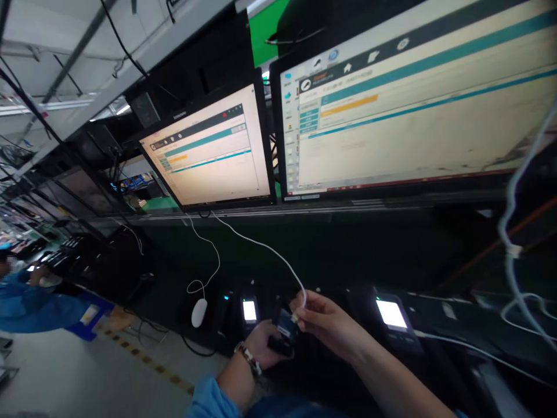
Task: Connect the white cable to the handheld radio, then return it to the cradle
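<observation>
My left hand (262,343), with a beaded bracelet at the wrist, is closed around a small black handheld device (285,325) low in the middle of the view. My right hand (324,322) pinches the end of a white cable (278,252) at the device's upper right edge. Whether the plug sits inside the device's port cannot be made out. To the left of the device stands a dark unit with a lit white screen (249,310). Another such unit with a lit screen (391,314) lies right of my right hand, with a white cable at its side.
A white mouse (199,313) lies left on the dark bench. Two lit monitors (213,157) stand on the shelf above. A thick white cable (509,215) hangs at the right. At the far left is a person in blue (39,307) beside a blue stool (89,316).
</observation>
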The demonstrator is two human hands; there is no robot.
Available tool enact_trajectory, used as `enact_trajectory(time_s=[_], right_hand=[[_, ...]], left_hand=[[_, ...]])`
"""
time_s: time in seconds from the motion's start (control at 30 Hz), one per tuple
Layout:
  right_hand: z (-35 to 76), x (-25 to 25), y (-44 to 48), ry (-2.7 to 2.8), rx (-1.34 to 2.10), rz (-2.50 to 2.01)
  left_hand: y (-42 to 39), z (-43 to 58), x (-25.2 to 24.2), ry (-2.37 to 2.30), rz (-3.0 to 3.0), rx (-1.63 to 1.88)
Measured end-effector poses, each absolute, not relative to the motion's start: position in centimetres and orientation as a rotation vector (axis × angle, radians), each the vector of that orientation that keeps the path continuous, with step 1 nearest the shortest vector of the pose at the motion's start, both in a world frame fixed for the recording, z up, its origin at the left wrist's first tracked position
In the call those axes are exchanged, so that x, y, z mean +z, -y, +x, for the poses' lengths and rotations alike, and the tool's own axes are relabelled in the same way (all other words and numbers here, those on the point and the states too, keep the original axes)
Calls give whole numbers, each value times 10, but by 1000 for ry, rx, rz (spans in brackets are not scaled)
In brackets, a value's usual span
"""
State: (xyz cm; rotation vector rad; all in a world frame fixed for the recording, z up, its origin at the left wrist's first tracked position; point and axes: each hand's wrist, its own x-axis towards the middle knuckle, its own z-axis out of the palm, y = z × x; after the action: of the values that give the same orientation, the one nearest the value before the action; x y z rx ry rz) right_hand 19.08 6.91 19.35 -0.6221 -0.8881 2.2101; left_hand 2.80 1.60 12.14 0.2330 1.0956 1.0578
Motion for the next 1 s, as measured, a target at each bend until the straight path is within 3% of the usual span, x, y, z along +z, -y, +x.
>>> enact_trajectory(time_s=[0.2, 0.63, 1.0], right_hand=[[174, 194, -63, 974, 1954, -691], [133, 184, -52, 1011, 1914, -835], [134, 168, -54, 1044, 1833, -942]], left_hand=[[2, 22, 144, -652, -64, 1270], [4, 13, 150, -784, -80, 1322], [-4, 26, 133, -1004, 199, 1576]])
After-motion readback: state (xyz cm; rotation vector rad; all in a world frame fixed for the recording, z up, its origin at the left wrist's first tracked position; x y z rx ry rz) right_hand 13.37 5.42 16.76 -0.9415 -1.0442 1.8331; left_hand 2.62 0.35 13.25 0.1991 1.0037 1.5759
